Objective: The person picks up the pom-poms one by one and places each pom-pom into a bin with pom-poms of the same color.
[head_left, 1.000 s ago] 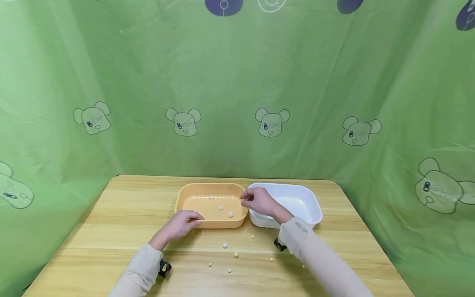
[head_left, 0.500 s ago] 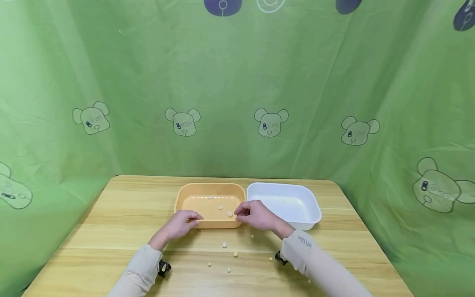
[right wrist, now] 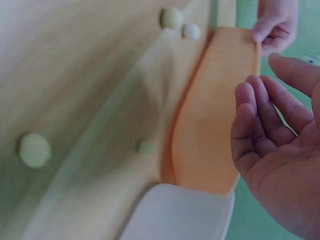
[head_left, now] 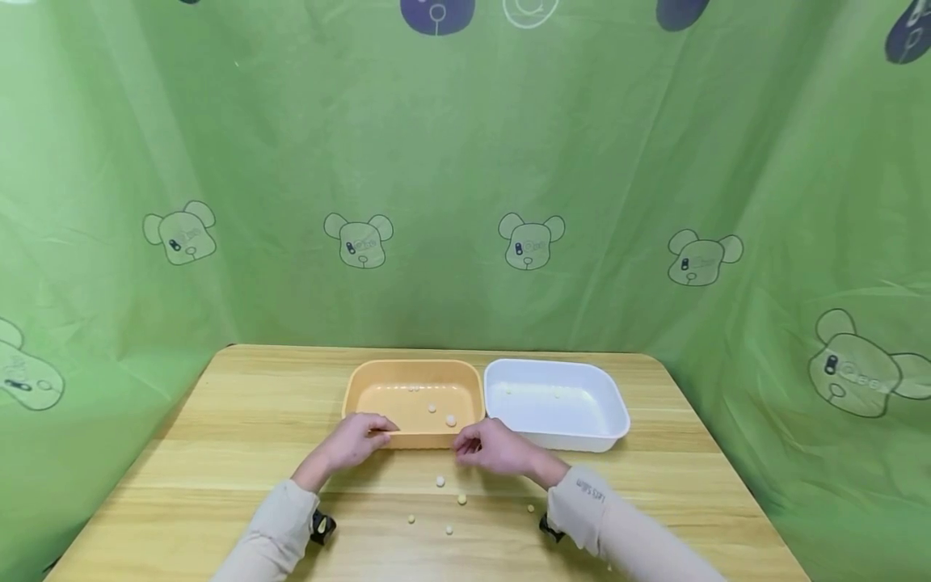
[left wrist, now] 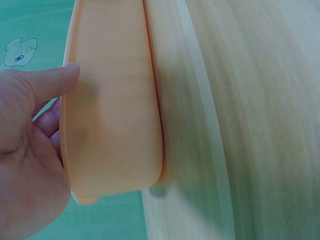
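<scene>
My left hand (head_left: 352,440) grips the near rim of an orange plastic basin (head_left: 429,440) at its left end. In the left wrist view the thumb (left wrist: 60,80) lies outside the wall and the other fingers are partly hidden behind it. My right hand (head_left: 502,449) hovers at the basin's near right corner, fingers loosely bent. In the right wrist view, its thumb (right wrist: 295,75) stands apart from the fingers, with nothing visible between them. Inside the orange basin lie several small white balls, one large one (head_left: 451,420) near the front.
A white basin (head_left: 614,432) stands right beside the orange one, with small pale balls (head_left: 558,395) inside. Several loose balls lie on the wooden table in front, including a white ball (head_left: 440,481) and a yellow ball (head_left: 461,499). A green curtain (head_left: 436,307) hangs behind.
My right hand has come from above the gap between the basins toward me, down past the orange basin's near corner. It now covers a small yellow ball. The left hand keeps its grip.
</scene>
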The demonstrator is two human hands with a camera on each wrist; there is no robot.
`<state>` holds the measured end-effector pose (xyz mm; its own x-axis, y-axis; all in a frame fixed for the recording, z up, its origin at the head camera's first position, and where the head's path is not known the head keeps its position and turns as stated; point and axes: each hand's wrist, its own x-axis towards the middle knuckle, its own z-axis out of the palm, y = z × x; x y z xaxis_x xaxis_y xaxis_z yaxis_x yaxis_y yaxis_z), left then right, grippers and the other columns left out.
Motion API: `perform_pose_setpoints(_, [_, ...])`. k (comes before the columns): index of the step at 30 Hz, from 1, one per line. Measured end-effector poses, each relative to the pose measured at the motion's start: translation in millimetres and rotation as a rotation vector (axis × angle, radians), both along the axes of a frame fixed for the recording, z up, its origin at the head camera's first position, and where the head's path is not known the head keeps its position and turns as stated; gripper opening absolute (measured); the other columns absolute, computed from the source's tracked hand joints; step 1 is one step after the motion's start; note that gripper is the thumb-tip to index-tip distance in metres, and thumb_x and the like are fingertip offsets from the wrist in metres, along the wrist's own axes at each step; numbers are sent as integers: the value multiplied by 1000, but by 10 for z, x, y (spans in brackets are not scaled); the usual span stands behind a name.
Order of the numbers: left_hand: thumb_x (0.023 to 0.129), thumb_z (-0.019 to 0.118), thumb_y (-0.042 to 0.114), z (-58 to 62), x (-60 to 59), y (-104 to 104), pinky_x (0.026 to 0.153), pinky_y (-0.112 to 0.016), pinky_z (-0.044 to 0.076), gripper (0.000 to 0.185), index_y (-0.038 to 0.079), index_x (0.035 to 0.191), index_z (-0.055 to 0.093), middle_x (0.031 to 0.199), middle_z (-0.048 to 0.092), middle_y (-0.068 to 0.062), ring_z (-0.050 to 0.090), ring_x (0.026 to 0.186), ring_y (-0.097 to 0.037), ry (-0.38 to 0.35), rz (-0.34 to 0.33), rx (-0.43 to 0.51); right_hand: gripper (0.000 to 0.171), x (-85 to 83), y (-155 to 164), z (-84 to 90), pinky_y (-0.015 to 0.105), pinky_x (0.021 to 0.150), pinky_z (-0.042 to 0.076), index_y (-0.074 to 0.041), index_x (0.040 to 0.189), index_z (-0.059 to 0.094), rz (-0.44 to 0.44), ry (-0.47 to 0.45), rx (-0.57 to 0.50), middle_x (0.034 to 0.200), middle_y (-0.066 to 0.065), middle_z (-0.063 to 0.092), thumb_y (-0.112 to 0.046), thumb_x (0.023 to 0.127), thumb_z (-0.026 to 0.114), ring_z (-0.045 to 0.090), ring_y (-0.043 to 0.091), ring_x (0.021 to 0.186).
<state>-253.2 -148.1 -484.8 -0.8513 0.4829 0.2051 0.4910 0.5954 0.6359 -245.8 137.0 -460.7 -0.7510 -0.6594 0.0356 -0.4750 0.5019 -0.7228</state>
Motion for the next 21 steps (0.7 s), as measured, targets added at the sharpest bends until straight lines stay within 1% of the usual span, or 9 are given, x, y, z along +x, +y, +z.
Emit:
perform_pose_setpoints(3, [89,61,3,-15,-5,6,77,-35,49,15,6,100,71,96,69,-6,61,85,-17,8,2,-4,14,5,-9,-55,20,69,51,2,96,69,20,27,47,81,-3,67,-4,83,69,60,4,75])
perform_pose_setpoints(7, [89,61,3,-18,-1,10,80,-38,49,16,5,101,71,97,69,-7,62,88,-18,15,5,-9,13,12,-45,-88,17,68,49,-1,96,70,43,92,121,80,-8,65,-6,84,69,58,0,74])
perform_pose_setpoints(9, [89,61,3,-17,3,8,81,-40,49,16,4,102,70,97,69,-7,62,89,-19,15,2,-8,14,12,-74,-103,17,68,49,-1,96,70,56,99,134,81,-7,65,-6,84,69,57,-1,74])
perform_pose_setpoints(13, [89,61,3,-5,11,8,81,-41,49,16,4,101,70,96,69,-7,62,88,-20,19,-6,-7,15,4,-129,-151,17,69,49,0,98,69,81,66,139,83,-3,66,-4,83,70,57,0,75])
perform_pose_setpoints(16, [89,61,4,4,17,9,80,-41,49,15,5,102,70,96,69,-6,62,88,-20,17,-5,-9,16,-2,-159,-191,17,69,48,-2,98,69,92,64,164,84,-2,66,-4,82,70,56,-1,75])
perform_pose_setpoints(21, [90,61,4,9,20,8,81,-40,49,16,5,103,70,97,69,-7,62,89,-19,-1,2,-12,15,-3,-198,-211,16,68,48,-4,97,70,94,96,196,83,-5,64,-7,83,71,55,-2,74])
